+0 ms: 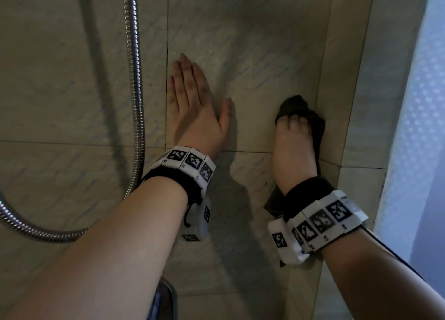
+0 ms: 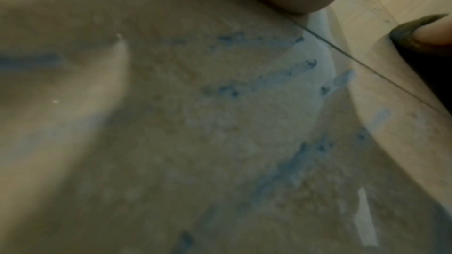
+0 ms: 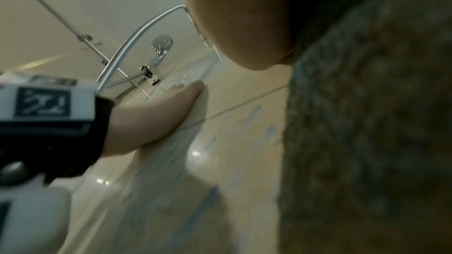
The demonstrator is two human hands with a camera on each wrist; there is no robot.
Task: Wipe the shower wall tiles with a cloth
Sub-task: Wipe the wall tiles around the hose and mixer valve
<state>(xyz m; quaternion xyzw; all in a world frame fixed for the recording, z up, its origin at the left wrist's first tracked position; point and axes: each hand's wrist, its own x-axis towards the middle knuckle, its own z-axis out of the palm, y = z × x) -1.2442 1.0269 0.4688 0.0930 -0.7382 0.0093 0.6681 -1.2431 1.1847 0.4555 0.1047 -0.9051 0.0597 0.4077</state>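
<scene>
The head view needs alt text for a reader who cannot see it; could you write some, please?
A right hand presses a dark cloth against beige wall tiles, near a corner. The left hand lies flat beside it; a metal shower hose hangs left.

The tiles (image 1: 252,54) are beige with faint blue streaks. The cloth (image 1: 298,107) is dark, near black. The hose (image 1: 134,79) is silver. Wristbands (image 1: 190,162) are white with black square codes.
</scene>
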